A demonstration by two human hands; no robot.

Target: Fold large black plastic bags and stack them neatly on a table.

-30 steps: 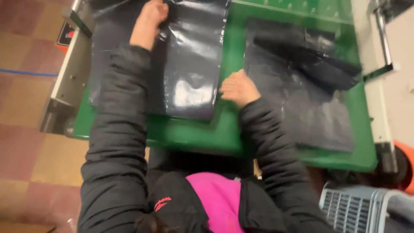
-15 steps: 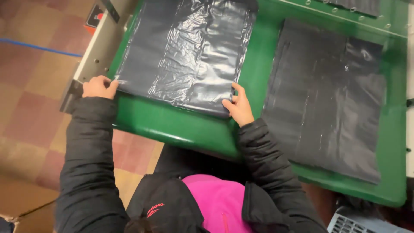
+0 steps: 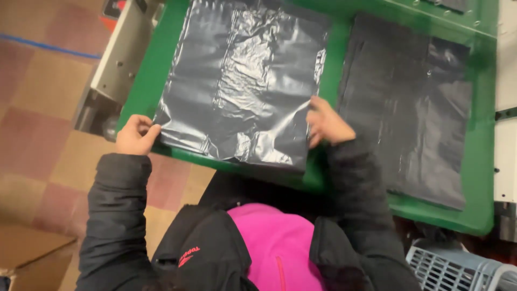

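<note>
At the desk's point(image 3: 161, 64) near left edge, the left hand point(image 3: 134, 136) pinches the near left corner of a crinkled black plastic bag point(image 3: 242, 81) lying flat on the green top. The right hand point(image 3: 326, 124) has its grip closed on the bag's right edge. Just beside it, toward the right edge, lies a stack of black bags point(image 3: 409, 108)

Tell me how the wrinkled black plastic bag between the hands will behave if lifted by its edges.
The black plastic bag is probably floppy: its film is creased and puckered near the left hand and right hand. It looks thin and light, so it would likely sag or flutter. Its glossy sheen suggests it could slide easily on the green table.
</note>
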